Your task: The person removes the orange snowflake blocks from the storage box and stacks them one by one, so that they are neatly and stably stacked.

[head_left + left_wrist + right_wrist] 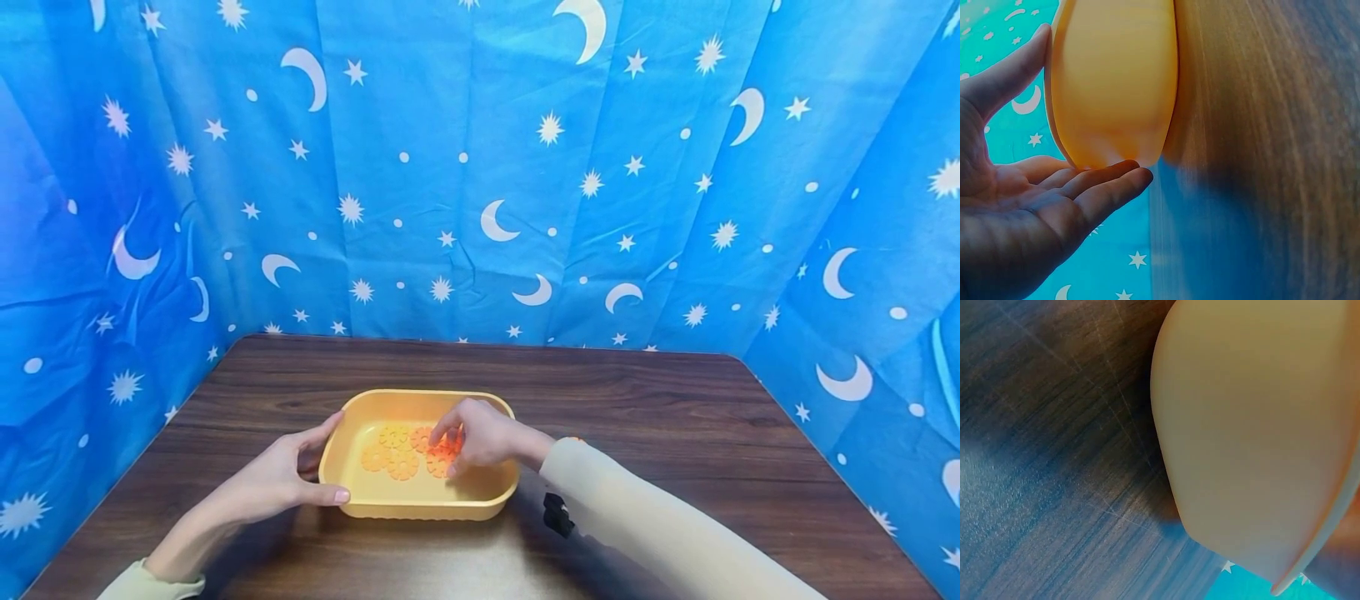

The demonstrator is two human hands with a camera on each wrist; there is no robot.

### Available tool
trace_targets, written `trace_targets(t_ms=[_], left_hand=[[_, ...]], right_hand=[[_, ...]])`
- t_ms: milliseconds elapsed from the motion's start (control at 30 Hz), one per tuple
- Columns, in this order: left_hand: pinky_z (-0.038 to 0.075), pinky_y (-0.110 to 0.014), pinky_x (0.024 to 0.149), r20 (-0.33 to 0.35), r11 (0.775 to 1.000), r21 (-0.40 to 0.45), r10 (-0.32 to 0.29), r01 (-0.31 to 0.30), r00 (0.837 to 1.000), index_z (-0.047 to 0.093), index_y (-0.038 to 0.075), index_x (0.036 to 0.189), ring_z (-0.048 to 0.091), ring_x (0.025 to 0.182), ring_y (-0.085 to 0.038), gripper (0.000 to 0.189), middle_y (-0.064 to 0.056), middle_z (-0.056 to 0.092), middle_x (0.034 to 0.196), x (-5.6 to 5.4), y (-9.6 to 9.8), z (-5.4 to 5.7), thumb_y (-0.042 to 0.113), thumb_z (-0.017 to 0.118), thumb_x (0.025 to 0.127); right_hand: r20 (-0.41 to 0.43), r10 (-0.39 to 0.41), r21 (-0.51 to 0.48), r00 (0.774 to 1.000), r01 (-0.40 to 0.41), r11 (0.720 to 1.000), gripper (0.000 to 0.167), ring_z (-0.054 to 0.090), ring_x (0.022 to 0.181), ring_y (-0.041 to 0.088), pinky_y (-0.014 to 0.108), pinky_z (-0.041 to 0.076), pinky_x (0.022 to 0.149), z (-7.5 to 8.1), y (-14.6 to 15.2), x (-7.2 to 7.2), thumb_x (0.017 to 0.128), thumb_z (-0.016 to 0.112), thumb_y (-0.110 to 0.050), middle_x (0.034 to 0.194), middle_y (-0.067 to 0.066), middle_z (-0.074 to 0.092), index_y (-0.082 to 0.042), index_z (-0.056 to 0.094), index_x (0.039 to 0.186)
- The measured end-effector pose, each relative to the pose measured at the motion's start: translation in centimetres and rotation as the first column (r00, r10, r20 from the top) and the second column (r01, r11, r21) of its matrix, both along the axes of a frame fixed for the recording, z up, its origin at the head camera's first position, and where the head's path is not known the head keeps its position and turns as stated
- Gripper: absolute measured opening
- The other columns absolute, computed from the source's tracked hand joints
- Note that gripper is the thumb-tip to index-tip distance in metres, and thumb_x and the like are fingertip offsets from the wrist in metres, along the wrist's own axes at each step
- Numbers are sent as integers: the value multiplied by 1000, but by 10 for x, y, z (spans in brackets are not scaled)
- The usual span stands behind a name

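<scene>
Smooth plastic tray (table: glossy woodgrain)

We count two hands, one left and one right, and a single yellow plastic basin against the left. Inside, nearer the left hand, we count three yellow notched discs; by the right hand, at least two orange notched discs, partly hidden. Beneath both hands, one surface.

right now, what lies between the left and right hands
In the head view, the tray's left wall, then yellow discs and orange discs lying inside, between the left hand and right hand.
</scene>
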State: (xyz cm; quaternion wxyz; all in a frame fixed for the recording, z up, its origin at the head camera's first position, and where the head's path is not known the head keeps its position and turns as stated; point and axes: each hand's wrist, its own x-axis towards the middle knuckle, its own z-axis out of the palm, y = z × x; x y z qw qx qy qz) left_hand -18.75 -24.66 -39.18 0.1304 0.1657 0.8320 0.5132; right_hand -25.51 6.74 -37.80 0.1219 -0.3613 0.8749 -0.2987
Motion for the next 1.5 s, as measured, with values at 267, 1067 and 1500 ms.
trace_targets(t_ms=[267, 1067, 1500], left_hand=[[56, -42, 100, -12, 1000, -2, 0, 0, 1000, 18, -6, 165, 50, 139, -50, 114, -35, 31, 163, 1, 0, 0, 21, 92, 82], [56, -43, 99, -16, 1000, -14, 6, -7, 1000, 19, -6, 165, 50, 138, -50, 115, -36, 33, 162, 2, 0, 0, 22, 93, 81], [53, -49, 103, -22, 997, -62, 33, -34, 999, 21, -4, 165, 49, 140, -49, 115, -34, 36, 161, 1, 1, 0, 27, 93, 81]], right_hand=[[4, -56, 47, 998, 56, 997, 38, 60, 88, 21, 27, 49, 76, -5, -3, -1, 69, 98, -2, 95, 0, 73, -9, 83, 104], [-25, -94, 78, 995, 96, 992, 38, 53, 80, 13, 25, 48, 73, -11, -7, 4, 67, 98, 1, 85, 0, 66, -10, 81, 99], [-79, -65, 102, 995, 73, 992, 40, 54, 77, 12, 25, 48, 68, -12, -6, 3, 69, 96, -4, 83, -3, 62, -16, 67, 95]])
